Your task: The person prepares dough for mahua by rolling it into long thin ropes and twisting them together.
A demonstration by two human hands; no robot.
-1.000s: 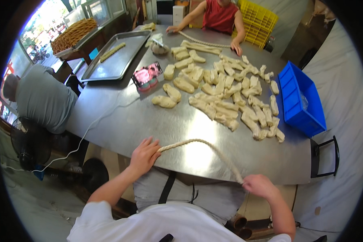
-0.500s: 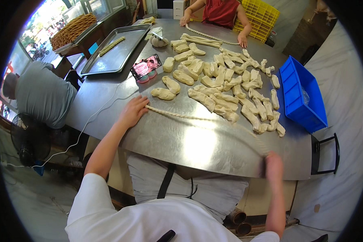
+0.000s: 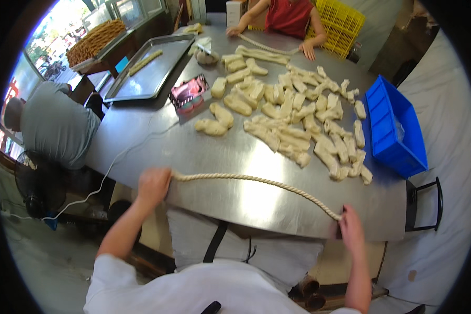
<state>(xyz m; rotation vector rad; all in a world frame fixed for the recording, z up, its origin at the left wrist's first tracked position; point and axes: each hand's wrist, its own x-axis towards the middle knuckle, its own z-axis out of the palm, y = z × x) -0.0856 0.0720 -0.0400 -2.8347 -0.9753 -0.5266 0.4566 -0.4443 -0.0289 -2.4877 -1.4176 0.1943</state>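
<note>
A long twisted rope of pale dough (image 3: 256, 180) lies stretched across the near part of the steel table (image 3: 230, 157). My left hand (image 3: 153, 184) grips its left end at the table's near left edge. My right hand (image 3: 350, 226) pinches its right end at the near right edge. The rope runs almost straight between the two hands, sagging slightly toward the right. Beyond it lies a heap of several short dough pieces (image 3: 298, 115) on the middle of the table.
A blue crate (image 3: 395, 131) sits at the table's right edge. A metal tray (image 3: 149, 73) holding one dough stick lies far left, a pink packet (image 3: 188, 93) beside it. A person in red (image 3: 290, 18) rolls dough at the far end. A person in grey (image 3: 55, 123) bends at left.
The rope was curved, then held far out by my left hand alone. Now both hands have pulled back to the near edge and stretch it long, thin and twisted.
</note>
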